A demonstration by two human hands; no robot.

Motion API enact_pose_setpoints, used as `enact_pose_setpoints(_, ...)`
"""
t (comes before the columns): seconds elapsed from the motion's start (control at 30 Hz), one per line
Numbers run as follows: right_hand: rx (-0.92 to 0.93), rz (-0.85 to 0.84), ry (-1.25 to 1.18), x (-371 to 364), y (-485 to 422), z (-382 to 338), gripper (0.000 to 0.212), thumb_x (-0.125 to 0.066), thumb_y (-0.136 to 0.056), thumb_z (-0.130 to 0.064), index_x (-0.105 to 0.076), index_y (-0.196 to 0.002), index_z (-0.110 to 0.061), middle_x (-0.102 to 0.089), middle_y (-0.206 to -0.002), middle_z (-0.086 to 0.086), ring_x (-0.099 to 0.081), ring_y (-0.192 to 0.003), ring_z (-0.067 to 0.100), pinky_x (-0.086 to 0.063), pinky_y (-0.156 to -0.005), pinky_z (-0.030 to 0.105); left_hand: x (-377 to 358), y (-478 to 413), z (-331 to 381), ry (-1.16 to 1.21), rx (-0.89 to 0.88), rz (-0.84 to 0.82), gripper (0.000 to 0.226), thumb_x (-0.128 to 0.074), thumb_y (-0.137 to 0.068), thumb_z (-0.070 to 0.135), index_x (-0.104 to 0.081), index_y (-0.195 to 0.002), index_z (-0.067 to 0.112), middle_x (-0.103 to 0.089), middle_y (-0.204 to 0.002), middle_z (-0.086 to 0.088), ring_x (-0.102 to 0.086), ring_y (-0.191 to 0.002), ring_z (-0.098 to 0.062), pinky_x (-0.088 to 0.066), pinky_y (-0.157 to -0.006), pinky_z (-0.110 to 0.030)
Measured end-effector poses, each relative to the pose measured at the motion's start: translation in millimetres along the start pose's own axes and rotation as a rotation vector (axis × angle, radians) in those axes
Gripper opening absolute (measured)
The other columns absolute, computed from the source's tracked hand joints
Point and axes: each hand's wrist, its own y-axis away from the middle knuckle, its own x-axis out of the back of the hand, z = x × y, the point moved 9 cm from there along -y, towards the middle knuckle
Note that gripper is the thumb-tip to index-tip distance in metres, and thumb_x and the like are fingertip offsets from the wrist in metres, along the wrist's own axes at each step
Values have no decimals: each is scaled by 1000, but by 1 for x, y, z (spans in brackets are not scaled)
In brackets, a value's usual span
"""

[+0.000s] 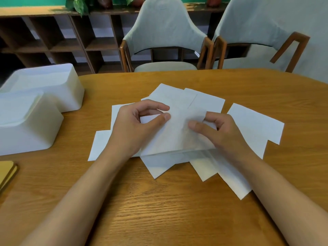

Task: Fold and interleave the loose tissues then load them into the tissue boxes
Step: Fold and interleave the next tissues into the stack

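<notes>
The left hand (140, 125) holds the left upper edge of a tissue (177, 137) in a closed grip, pinched between thumb and curled forefinger. The right hand (220, 132) has a closed grip on the same tissue's right side, with the thumb flat on top and the fingers curled behind the edge. The tissue is white, thin and faintly see-through, with a soft, slightly crinkled surface. Its near edge runs straight across between the two wrists and casts a shadow on the sheets below.

It sits over the middle of a scatter of loose tissues (255, 125), all white rectangles with sharp corners. They overlap at odd angles and fan out to the left, right, near and far sides across the middle of the counter (168, 210).

The counter is wood with a warm orange-brown colour, a clear grain and a rounded far edge. At its left end stand two white plastic boxes with smooth walls and rounded corners. The near tissue box (30, 132) is just in front of the far tissue box (58, 86). A flat yellow thing (7, 172) lies at the near left edge, cut off by the frame.

Beyond the counter stand two chairs (165, 32) with pale grey fabric backs and brown wooden arms. Behind them on the left is a dark wooden shelf (56, 43) of open square compartments. Green leaves of plants (79, 4) hang over its top, against a green wall (32, 0).
</notes>
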Motion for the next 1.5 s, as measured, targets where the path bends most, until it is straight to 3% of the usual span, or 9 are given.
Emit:
enact_pose_setpoints(0.2, -30, 49, 62, 10, -2, 6, 17, -71, -90, -20, -71, -74, -14, -68, -72, -20, -66, -78, -4, -44, -66, 7, 12, -2, 3, -142, -64, 74, 9, -80, -92, 23, -80, -96, 32, -76, -98, 23, -69, -101, -3, -51, -88, -20)
enact_pose_setpoints(0.4, -56, 64, 106, 8, -2, 8, 17, -70, -91, -23, -70, -74, -19, -66, -74, -28, -63, -82, -12, -45, -64, 6, 4, -1, -3, -59, 58, -38, 17, -87, -83, 30, -81, -98, 33, -77, -97, 21, -68, -99, 0, -51, -84, -25)
enact_pose_setpoints(0.5, -51, 37, 69, 7, -2, 7, 25, -68, -89, -37, -74, -87, -13, -73, -87, -12, -69, -91, 5, -51, -69, 16, 3, -1, -10, 65, 164, -87, 9, -87, -83, 23, -83, -90, 27, -80, -95, 10, -74, -93, -13, -59, -80, -35)
enact_pose_setpoints(0.6, -78, -4, 25, 4, -2, 10, 28, -72, -87, -50, -76, -99, -25, -74, -99, -7, -71, -98, 14, -56, -74, 23, -4, 2, -13, 159, 229, -154, 11, -87, -81, 22, -83, -90, 27, -81, -96, 2, -76, -92, -23, -59, -80, -43)
enact_pose_setpoints(0.77, -68, -108, -12, -12, 0, 10, 34, -67, -76, -58, -73, -105, -42, -72, -107, -13, -68, -106, 12, -60, -81, 29, -12, 3, -9, 126, 164, -98, 13, -86, -83, 19, -82, -93, 25, -80, -96, 11, -75, -89, -7, -55, -69, -19)
enact_pose_setpoints(0.97, -23, -70, 31, -12, 0, 10, 46, -70, -82, -48, -60, -127, -44, -61, -120, -30, -61, -114, 1, -58, -86, 26, -9, 2, -9, 27, 109, -48, 14, -87, -83, 25, -81, -94, 30, -78, -97, 18, -72, -94, -1, -51, -76, -15)
enact_pose_setpoints(1.1, 33, -14, 152, -7, -2, 7, 57, -68, -83, -51, -49, -137, -48, -44, -129, -46, -39, -116, -28, -38, -87, -3, -5, 1, -11, 52, 117, -19, 13, -87, -84, 24, -81, -95, 28, -78, -98, 16, -72, -94, -3, -52, -73, -16)
enact_pose_setpoints(1.23, 61, -21, 226, -11, 0, 6, 72, -69, -84, -53, -31, -145, -55, -26, -140, -50, -25, -120, -34, -25, -87, -11, -10, 3, -11, 40, 112, -27, 13, -86, -84, 25, -81, -95, 30, -77, -98, 19, -71, -95, -2, -52, -70, -13)
enact_pose_setpoints(1.5, 114, -17, 184, -10, 1, 1, 62, -60, -101, -19, -30, -145, -51, -30, -146, -39, -39, -127, -13, -47, -99, 20, -4, 0, -12, -110, 6, 47, 17, -82, -88, 34, -75, -104, 37, -72, -109, 20, -65, -101, -5, -47, -78, -15)
